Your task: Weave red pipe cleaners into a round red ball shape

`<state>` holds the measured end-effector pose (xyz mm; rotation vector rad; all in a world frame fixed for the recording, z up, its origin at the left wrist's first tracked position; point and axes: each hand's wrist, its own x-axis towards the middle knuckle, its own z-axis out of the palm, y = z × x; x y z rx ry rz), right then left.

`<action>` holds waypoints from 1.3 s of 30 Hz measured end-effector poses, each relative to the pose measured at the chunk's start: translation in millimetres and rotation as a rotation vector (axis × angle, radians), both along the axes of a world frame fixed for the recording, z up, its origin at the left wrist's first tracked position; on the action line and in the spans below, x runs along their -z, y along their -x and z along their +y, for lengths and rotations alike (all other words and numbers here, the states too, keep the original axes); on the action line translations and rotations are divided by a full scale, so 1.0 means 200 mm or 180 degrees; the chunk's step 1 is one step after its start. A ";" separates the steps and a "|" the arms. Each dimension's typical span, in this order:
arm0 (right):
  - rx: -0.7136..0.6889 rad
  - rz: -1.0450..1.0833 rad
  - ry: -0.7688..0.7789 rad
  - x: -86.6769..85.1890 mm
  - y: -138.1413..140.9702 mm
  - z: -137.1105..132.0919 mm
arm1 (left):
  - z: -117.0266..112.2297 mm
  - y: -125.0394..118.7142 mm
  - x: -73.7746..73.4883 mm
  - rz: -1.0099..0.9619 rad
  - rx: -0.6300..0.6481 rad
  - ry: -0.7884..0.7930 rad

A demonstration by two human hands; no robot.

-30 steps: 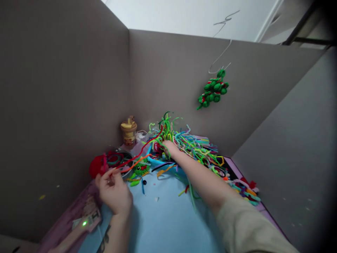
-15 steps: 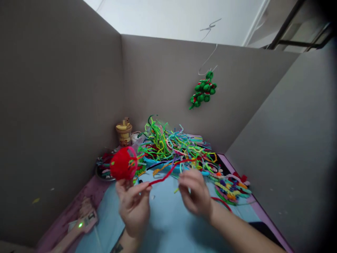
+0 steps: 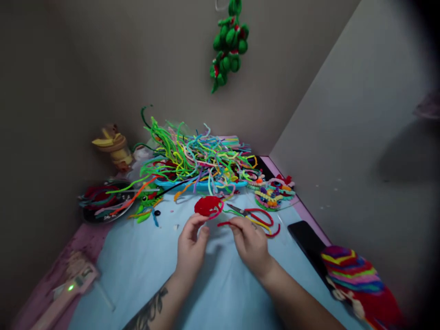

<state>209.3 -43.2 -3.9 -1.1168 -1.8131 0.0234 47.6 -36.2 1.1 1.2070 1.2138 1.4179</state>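
My left hand (image 3: 193, 240) pinches the edge of a round red fuzzy piece (image 3: 207, 206) with a pink pipe cleaner rim on its right side. Held between the fingers of my right hand (image 3: 249, 240) is a red pipe cleaner (image 3: 224, 223); its short tip points left towards the round piece, and a curved red length shows beyond the hand. Both hands are above the light blue cloth (image 3: 147, 275). Just behind my right hand lie scissors (image 3: 252, 213) with dark blades and red and yellow handles.
A blue tray (image 3: 206, 185) heaped with coloured pipe cleaners stands at the back. Left are a dark bowl (image 3: 103, 219) and a glue gun (image 3: 74, 286) with a green light. To the right are finished-looking colourful pieces (image 3: 271, 197), a black phone (image 3: 307, 240) and a striped fuzzy piece (image 3: 357, 275).
The view has tilted down and turned right. My left hand has lowered the round red piece, and my hands are closer together. The red strand no longer stretches between them; my right hand grips it.
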 end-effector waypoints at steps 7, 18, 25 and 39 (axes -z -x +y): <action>0.0242 0.0460 0.0304 0.00 0.00 0.01 | -0.02 -0.06 0.01 -0.0225 -0.0146 0.0562; 0.0029 0.0670 0.0745 0.00 0.03 0.01 | -0.04 -0.09 0.05 -0.0405 -0.0054 0.1226; -0.0011 0.0733 0.0848 -0.02 0.06 0.00 | -0.05 -0.11 0.05 -0.0496 0.0038 0.1189; 0.0160 0.0805 0.0812 -0.01 -0.01 0.04 | -0.01 0.03 -0.03 0.1580 0.0629 -0.0704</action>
